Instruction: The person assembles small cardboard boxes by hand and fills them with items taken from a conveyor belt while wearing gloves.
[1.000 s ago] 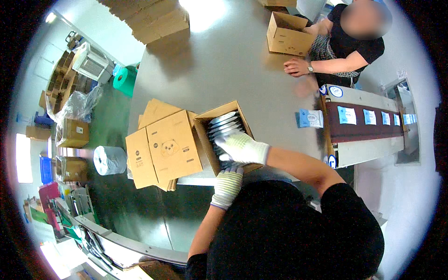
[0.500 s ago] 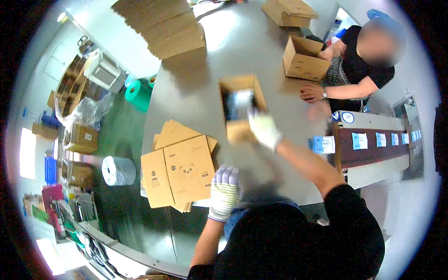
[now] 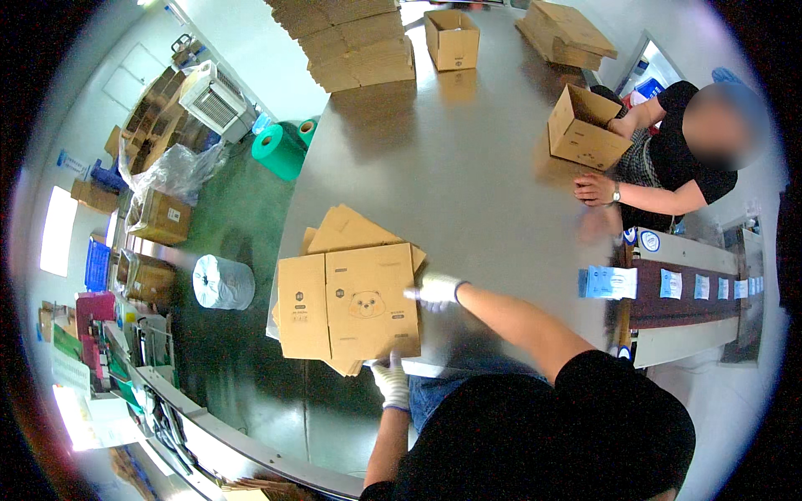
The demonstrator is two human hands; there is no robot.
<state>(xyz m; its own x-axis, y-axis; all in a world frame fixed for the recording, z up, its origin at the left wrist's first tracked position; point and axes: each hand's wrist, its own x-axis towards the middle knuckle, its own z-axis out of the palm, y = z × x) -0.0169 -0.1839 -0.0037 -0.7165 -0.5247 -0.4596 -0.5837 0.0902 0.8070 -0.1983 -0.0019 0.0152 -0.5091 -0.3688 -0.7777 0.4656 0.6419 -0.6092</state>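
A flattened cardboard box [image 3: 368, 288] with a printed animal face lies on top of a small stack of flat boxes at the table's near left. My right hand [image 3: 438, 292], in a white knit glove, reaches to its right edge with fingers stretched out at the cardboard. At the lower edge, by the table's corner, is my gloved left hand [image 3: 391, 384], its thumb and fingers apart and close to the cardboard. Whether it touches is unclear. An open carton [image 3: 452, 52] stands upright at the far end of the table.
Tall piles of flat cardboard [image 3: 363, 54] stand on the far left of the metal table [image 3: 484, 167]. Across on the right, a co-worker [image 3: 668, 159] handles another open carton [image 3: 585, 134]. A conveyor [image 3: 685, 313] carries blue-white packets at right. A white roll [image 3: 224, 282] stands on the floor.
The open carton has gone from the middle of the table to its far end, out of my right hand. That hand has come back left to the flat boxes. My left hand is lower.
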